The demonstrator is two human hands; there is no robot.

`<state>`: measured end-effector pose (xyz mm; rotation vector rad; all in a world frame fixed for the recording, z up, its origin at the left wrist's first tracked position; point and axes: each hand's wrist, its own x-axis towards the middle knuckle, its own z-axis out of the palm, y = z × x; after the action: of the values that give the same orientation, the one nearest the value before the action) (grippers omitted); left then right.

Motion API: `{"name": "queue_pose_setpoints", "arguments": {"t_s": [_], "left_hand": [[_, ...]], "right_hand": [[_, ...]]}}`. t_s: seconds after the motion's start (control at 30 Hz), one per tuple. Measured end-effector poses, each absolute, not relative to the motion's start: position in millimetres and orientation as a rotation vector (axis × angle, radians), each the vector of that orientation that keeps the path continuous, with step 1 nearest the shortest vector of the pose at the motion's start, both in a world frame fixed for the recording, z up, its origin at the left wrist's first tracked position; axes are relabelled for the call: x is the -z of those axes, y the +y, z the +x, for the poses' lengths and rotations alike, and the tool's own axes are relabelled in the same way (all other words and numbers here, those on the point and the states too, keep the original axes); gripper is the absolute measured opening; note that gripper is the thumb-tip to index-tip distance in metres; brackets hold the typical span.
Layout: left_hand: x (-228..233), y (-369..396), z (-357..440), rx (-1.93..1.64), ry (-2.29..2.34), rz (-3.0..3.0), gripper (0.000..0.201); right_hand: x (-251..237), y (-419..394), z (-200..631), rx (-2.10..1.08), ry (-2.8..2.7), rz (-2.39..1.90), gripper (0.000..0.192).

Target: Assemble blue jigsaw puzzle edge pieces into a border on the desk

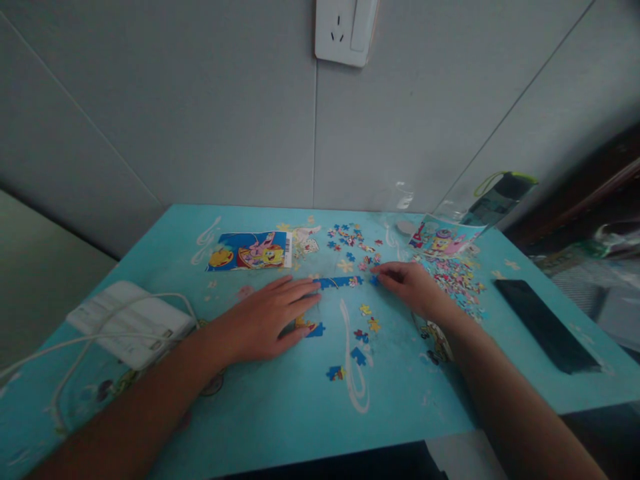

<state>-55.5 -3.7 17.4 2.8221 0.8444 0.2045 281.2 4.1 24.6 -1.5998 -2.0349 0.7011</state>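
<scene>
My left hand (277, 317) lies flat with fingers spread over joined jigsaw pieces, partly hiding them. A joined strip of blue puzzle pieces (340, 283) runs to the right from its fingertips. More joined pieces (316, 329) show by the thumb. At the strip's right end, my right hand (407, 283) pinches a blue puzzle piece (375, 280), slightly apart from the strip. Loose yellow pieces (370, 319) and blue pieces (358, 356) lie below the strip. A picture card (253, 251) with cartoon figures rests behind my left hand.
A pile of mixed pieces (457, 280) and a second picture card (445, 237) are at the right, near a bottle (500, 199). A black phone-like slab (547, 325) lies by the right edge. A white power bank (133, 323) with cables sits left. Several pieces (347, 237) lie scattered at the back.
</scene>
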Motion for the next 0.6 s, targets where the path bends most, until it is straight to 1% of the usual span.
{"name": "queue_pose_setpoints", "arguments": {"t_s": [0.23,0.47,0.6], "left_hand": [[-18.7,-3.2,-55.2,-0.288,0.789,2.822,0.053],[-21.1,-4.0,-54.7,-0.246,0.822,2.818,0.052],[-20.7,-4.2,-54.3,-0.215,0.828,2.837,0.052]], "right_hand": [[-21.4,4.0,285.1,-0.643,-2.212,-1.541,0.037],[-26.8,3.9,282.8,-0.709,-2.062,-1.695,0.038],[-28.0,4.3,282.7,-0.787,-1.98,-1.682,0.035]]}}
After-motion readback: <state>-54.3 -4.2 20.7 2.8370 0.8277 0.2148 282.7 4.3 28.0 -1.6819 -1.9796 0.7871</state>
